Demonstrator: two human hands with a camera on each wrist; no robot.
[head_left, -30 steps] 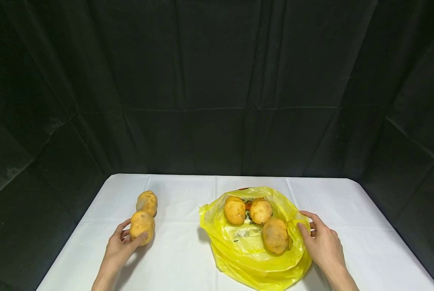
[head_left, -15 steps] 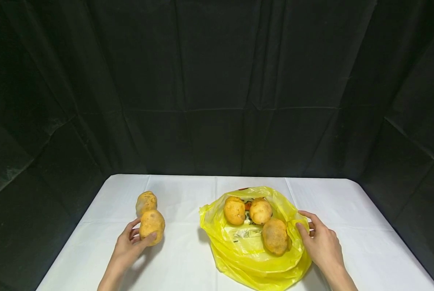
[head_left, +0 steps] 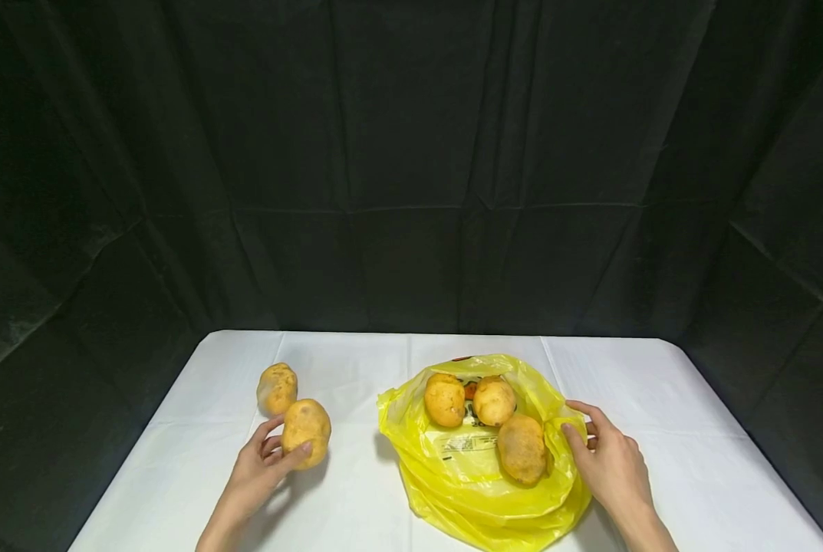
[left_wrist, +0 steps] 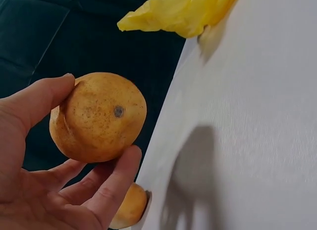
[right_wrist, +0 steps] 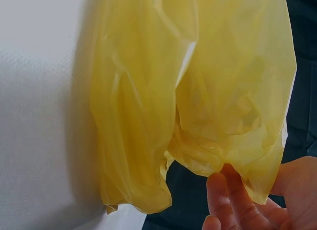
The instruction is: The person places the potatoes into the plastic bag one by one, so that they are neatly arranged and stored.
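Observation:
My left hand (head_left: pixel 255 469) grips a potato (head_left: pixel 306 433) between thumb and fingers, above the table with its shadow below. In the left wrist view this potato (left_wrist: pixel 99 116) shows a small dark spot. Behind it another potato (head_left: pixel 277 389) lies on the cloth. To the right stands a yellow plastic bag (head_left: pixel 473 502), its mouth spread wide. Inside are three potatoes: one at left (head_left: pixel 445 400), one at the back (head_left: pixel 495 400) and a larger one (head_left: pixel 521 448) at the front right. My right hand (head_left: pixel 614 464) pinches the bag's right rim; the right wrist view shows fingers behind the thin film (right_wrist: pixel 233 91).
A white cloth (head_left: pixel 356 491) with fold lines covers the table. Black curtains (head_left: pixel 411 253) hang behind it and along both sides. A gap of bare cloth lies between the held potato and the bag.
My left hand has carried its potato to the right, away from the potato on the cloth and closer to the bag. The right hand and the bag have stayed almost still.

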